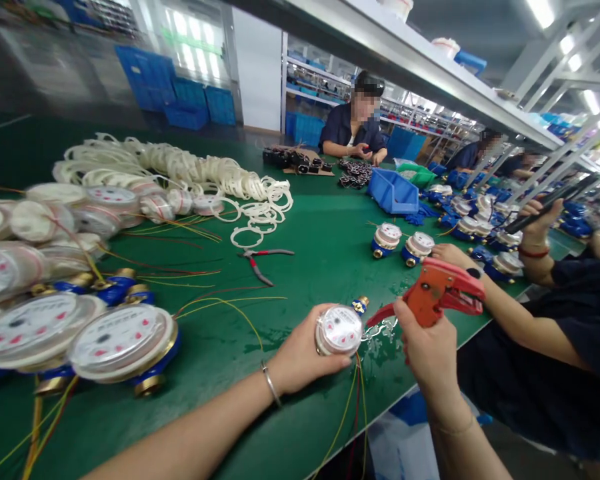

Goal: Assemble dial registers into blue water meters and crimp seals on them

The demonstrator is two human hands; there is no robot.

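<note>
My left hand (300,353) is wrapped round a water meter (339,329) with a white dial and a blue body, tilted over the green bench. Yellow and red wires (357,393) hang from the meter past the bench edge. In my right hand (427,347) is a red wire stripper (433,290), its jaws pointing right, away from the meter. One of its handles reaches left, close to the meter's right side. Small clear scraps or wet patches (383,330) lie on the bench beneath it.
More water meters (125,340) crowd the left, with loose wires. White plastic rings (247,237) are heaped behind red-handled pliers (257,263). A blue bin (393,191) stands farther back. At right, a co-worker's arm (525,320) reaches toward two meters. Another person (355,127) sits across the bench.
</note>
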